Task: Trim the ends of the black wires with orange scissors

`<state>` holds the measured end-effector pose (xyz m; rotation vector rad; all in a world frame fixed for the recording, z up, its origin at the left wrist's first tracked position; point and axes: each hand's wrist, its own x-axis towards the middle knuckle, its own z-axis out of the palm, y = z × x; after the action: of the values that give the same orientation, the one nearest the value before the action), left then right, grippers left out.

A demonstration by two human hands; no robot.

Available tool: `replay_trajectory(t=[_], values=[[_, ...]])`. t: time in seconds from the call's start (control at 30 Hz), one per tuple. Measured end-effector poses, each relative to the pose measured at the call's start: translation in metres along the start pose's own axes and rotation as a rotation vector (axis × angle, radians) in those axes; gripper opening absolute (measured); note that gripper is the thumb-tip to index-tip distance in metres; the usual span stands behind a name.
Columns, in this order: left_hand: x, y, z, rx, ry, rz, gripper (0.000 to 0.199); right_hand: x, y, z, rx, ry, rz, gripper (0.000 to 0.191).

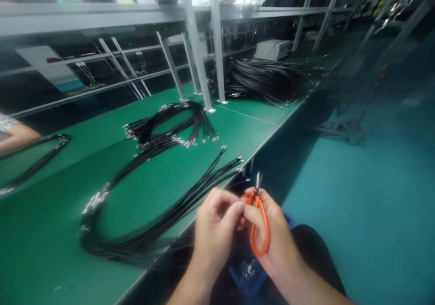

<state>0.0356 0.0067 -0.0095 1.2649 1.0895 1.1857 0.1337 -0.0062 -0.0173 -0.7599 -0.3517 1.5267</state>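
Observation:
My right hand (278, 232) is closed around a pair of scissors (266, 223) with orange handles, their short blades pointing up and away from me. Close against it, my left hand (215, 225) has thumb and fingertips pinched together beside the handles. What sits in that pinch is too small to make out. Left of my hands, a bundle of black cables (159, 223) with metal-looking end pieces curves over the green tabletop (142, 191). Its loose ends reach toward the table edge near the scissors.
A looped cable bundle (199, 110) lies farther back, and a large cable pile (268, 80) sits beyond the metal posts (217, 46). A white box (272, 50) stands behind it. Another person's arm (20, 135) rests at far left. Below my hands is a blue bin (251, 289).

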Motion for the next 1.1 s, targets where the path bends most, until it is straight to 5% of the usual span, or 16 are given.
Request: replay_trajectory(t=[0.2,0.53,0.7,0.8,0.97,1.1], values=[[0.0,-0.001,-0.006,-0.215,-0.086,-0.035,0.011,-0.001,-0.001,-0.003,-0.008,-0.015,0.022,0.022],[-0.002,-0.001,0.001,-0.38,-0.095,-0.05,0.009,0.001,-0.001,-0.001,-0.026,0.041,0.044,0.026],[-0.001,-0.006,-0.005,-0.369,-0.087,-0.056,0.009,0.004,0.0,-0.005,-0.021,-0.031,0.053,0.019],[-0.001,-0.008,-0.012,-0.212,-0.038,-0.014,0.003,0.005,0.001,-0.006,0.006,-0.043,0.048,0.017],[-0.002,0.003,-0.013,0.426,0.191,0.433,0.016,0.003,0.0,-0.001,0.027,-0.013,0.048,0.018],[-0.002,0.012,-0.009,0.525,0.272,0.443,0.012,0.002,-0.001,0.003,0.039,-0.017,0.038,0.019]])
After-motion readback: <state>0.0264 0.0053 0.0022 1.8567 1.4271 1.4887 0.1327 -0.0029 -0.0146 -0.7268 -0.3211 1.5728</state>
